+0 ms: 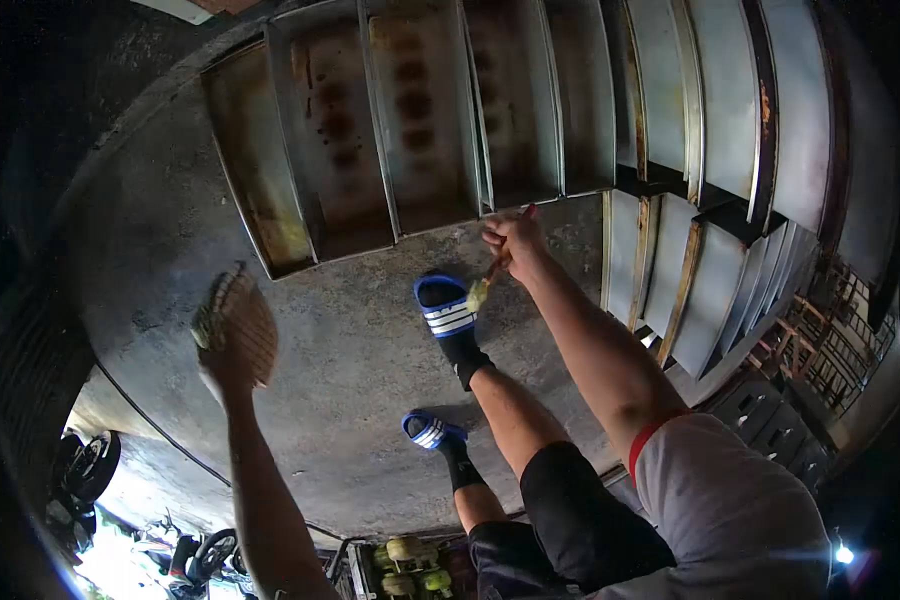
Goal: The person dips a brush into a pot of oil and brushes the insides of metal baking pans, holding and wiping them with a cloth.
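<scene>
My left hand (228, 375), at the left over the floor, is closed on a ribbed tan object (250, 325) that I cannot identify; something pale greenish shows at its left edge. My right hand (515, 243) grips a brush (478, 294) by its handle, with the pale, yellowish bristles pointing down over my sandal (450, 318). This hand is just below the front edge of a row of long metal trays (417, 215). Brown stains and dark spots mark the insides of several trays.
More metal trays (715, 270) stand stacked at the right, near a rusty metal rack (800, 335). A dark cable (160, 430) runs along the concrete floor (340, 370) at the left. Motorbikes (210, 555) stand at the lower left, and green and yellow items (407, 565) at the bottom.
</scene>
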The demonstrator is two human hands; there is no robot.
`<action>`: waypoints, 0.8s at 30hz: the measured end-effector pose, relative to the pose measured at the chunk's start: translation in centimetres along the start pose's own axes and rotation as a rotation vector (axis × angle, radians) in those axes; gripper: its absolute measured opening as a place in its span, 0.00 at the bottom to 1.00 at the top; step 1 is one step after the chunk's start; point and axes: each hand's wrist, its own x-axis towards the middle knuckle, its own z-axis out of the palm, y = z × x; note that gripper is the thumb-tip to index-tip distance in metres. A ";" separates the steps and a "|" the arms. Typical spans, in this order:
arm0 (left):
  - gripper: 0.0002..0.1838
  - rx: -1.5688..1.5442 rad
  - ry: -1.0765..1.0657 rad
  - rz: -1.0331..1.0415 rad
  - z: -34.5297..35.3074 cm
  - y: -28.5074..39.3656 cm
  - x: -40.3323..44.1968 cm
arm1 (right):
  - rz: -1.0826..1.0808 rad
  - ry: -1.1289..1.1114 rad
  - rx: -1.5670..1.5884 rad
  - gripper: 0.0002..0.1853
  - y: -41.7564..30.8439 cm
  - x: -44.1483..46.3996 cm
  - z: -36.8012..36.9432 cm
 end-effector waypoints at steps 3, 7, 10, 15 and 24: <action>0.23 -0.139 -0.034 -0.173 1.9 -0.3 -7.6 | -0.311 0.044 -0.579 0.07 -4.2 -7.1 4.9; 0.23 -0.263 -0.215 -0.463 5.4 -0.5 -18.7 | -0.832 -0.252 -1.288 0.16 -4.7 -11.9 15.9; 0.17 -0.370 -0.252 -0.514 7.0 0.5 -26.6 | -0.776 -0.260 -1.424 0.20 -3.3 -8.2 24.8; 0.19 -0.420 -0.408 -0.704 3.0 5.4 -32.4 | -0.741 -0.262 -1.427 0.17 -2.2 -8.2 31.6; 0.17 -0.741 -0.298 -0.709 -1.6 4.7 -36.5 | -0.771 -0.222 -1.304 0.28 -1.2 -8.7 27.8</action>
